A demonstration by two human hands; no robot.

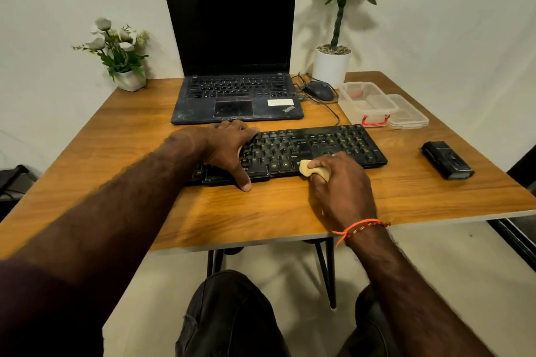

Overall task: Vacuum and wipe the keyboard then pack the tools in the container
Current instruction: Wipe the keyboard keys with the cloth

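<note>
A black keyboard (316, 145) lies across the middle of the wooden table (261, 211). My left hand (229, 148) rests flat on its left half, fingers spread over the keys and thumb on the front edge. My right hand (339, 185) grips a small beige cloth (309, 169) against the keyboard's front edge near the middle. A small black handheld vacuum (446, 160) lies on the table to the right of the keyboard. A clear plastic container (367, 103) with red clips stands behind the keyboard at the right, its lid (407, 111) beside it.
An open black laptop (235, 66) sits behind the keyboard, with a mouse (319, 90) and cable to its right. A white pot of flowers (121, 55) stands at the back left and a potted plant (333, 64) at the back right. My knees are under the table's front edge.
</note>
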